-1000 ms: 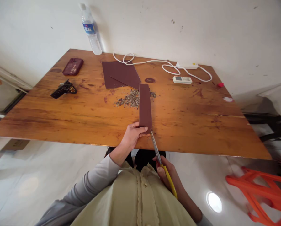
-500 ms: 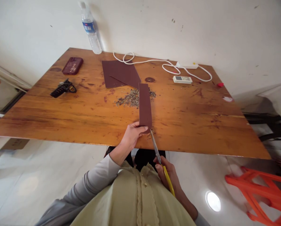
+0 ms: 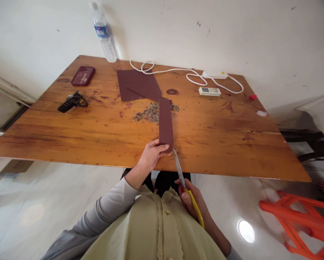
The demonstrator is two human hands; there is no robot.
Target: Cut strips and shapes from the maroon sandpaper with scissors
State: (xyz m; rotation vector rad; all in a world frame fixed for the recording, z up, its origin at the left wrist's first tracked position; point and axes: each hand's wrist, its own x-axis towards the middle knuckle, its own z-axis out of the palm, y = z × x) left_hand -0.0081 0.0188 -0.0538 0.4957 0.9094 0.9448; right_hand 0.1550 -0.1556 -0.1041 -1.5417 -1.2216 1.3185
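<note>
My left hand point(image 3: 151, 155) pinches the near end of a dark maroon strip point(image 3: 166, 122), its thumb on top. The strip points away from me over a pile of small shreds point(image 3: 150, 112). My right hand point(image 3: 193, 200) is wrapped round the yellow and red handles of a pair of scissors point(image 3: 179, 168). The scissor tips are at the strip's near right edge; whether the blades have paper between them is too small to tell. Behind the pile lie maroon sheets point(image 3: 136, 83), with a thin edge slanting across them.
On the wooden table point(image 3: 218, 144) are a maroon case point(image 3: 83, 76), a black hair clip point(image 3: 73, 102), a bottle point(image 3: 105, 36), a white remote point(image 3: 209, 91) and a power strip point(image 3: 214, 74) with a looping cable. An orange stool point(image 3: 300, 220) stands at lower right.
The strip has shifted slightly left and its far end now sits a little nearer to me. The scissor handles have spread and more red shows by my right hand.
</note>
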